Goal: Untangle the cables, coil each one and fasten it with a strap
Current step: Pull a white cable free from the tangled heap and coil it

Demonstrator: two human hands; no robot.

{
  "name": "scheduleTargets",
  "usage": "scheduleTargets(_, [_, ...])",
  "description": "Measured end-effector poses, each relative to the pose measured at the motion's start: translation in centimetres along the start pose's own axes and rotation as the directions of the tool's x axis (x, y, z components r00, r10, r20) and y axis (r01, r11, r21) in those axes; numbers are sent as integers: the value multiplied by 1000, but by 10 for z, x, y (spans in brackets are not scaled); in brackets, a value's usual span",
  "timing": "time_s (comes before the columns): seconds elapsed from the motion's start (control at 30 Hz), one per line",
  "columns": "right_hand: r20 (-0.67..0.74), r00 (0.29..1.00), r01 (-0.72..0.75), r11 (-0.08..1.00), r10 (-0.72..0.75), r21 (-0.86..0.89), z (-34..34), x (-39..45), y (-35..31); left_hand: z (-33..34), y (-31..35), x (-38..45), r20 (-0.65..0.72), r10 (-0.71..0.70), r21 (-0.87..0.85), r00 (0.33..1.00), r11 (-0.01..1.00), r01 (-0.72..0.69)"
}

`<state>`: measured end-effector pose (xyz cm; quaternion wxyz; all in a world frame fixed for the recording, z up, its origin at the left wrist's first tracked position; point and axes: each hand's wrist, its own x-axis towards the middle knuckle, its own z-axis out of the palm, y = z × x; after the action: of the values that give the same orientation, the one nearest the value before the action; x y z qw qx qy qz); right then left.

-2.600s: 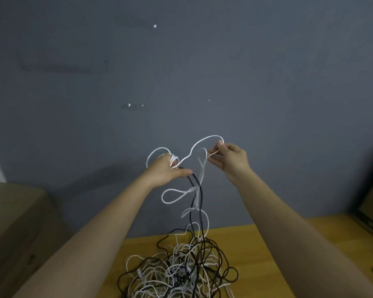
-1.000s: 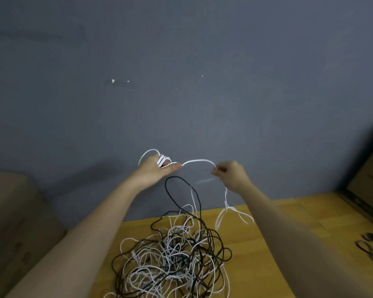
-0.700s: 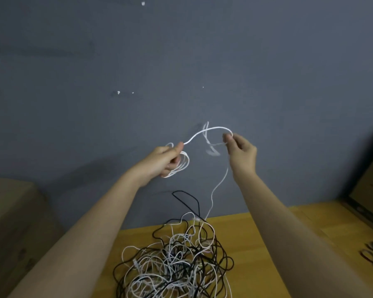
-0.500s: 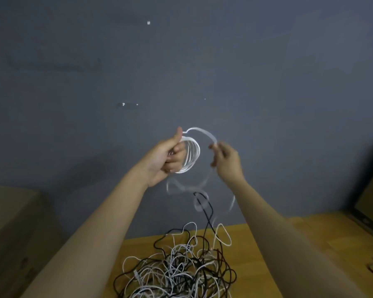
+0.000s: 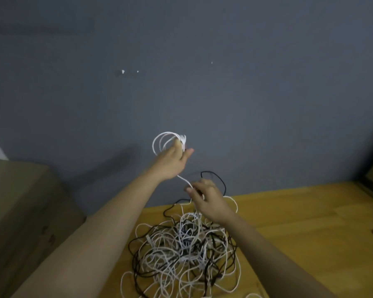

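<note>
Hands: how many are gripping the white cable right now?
2. The left hand holds the white cable's coil raised by the wall; the right hand pinches its strand above the tangled pile.

A white cable coil (image 5: 167, 140) is seen against a plain grey wall (image 5: 246, 93) — white and black cables (image 5: 181, 250) are heaped on a yellow-brown wooden table (image 5: 299, 222).

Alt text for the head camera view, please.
The left hand holds up a small coil of white cable while the right hand pinches its trailing strand above a tangle of black and white cables on a wooden table.
</note>
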<state>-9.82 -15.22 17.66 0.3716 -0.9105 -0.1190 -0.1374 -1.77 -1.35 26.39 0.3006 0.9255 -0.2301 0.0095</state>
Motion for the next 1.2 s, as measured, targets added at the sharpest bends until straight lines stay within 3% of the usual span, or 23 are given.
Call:
scheduleTargets(0.07, [-14,998,-65,990,68,122,-7,-5,3,4,-6,-7,172,28,166,985,984,-57])
scheduleTargets(0.17, [7,993,-120,980,120,161,-20,-11,11,10,-6,-19,338,79,172,938,975,-144])
scheduleTargets(0.3, [97,980,-183,981,176,68,-34,-15,28,14,-21,-28,391,79,165,917,974,-154])
scheduleTargets(0.43, [43,972,-231,972,230,29,-36,-24,41,13,-33,-23,229,74,111,971,989,-102])
scheduleTargets(0.5, [11,935,-356,933,356,45,-34,-34,52,6,-34,-21,20,0,176,1000,984,-4])
scheduleTargets(0.53, [22,895,-446,895,446,14,-33,-43,65,-1,-37,-20,-121,-59,184,991,980,81])
scheduleTargets(0.6, [114,771,-601,775,626,-193,-33,-71,100,-28,-45,-19,-375,-200,78,905,966,246])
scheduleTargets(0.63, [159,702,-624,707,694,-332,-34,-86,116,-42,-50,-19,-450,-239,16,860,961,276])
scheduleTargets(0.7, [184,619,-606,613,764,-507,-33,-108,137,-61,-52,-17,-449,-170,41,877,977,210])
scheduleTargets(0.73, [175,628,-596,613,758,-519,-33,-107,137,-63,-47,-18,-402,-109,81,909,985,153])
scheduleTargets(0.8, [120,727,-583,699,677,-414,-33,-87,113,-55,-29,-19,-317,-17,125,948,990,59])
scheduleTargets(0.87, [-63,826,-564,817,561,-120,-38,-55,72,-39,-12,-18,-267,47,182,963,983,2])
scheduleTargets(0.97, [-232,888,-335,904,397,265,-55,-14,5,-19,8,-16,-218,134,291,967,954,-67])
scheduleTargets(1.07, [-118,963,-187,917,242,352,-56,8,-32,-7,23,-16,-207,196,346,959,931,-116])
scheduleTargets(1.13, [20,966,-243,875,258,420,-51,14,-43,-2,29,-17,-195,217,387,957,913,-128])
scheduleTargets(1.2, [63,954,-280,802,291,527,-46,12,-46,0,30,-17,-199,216,382,956,915,-127])
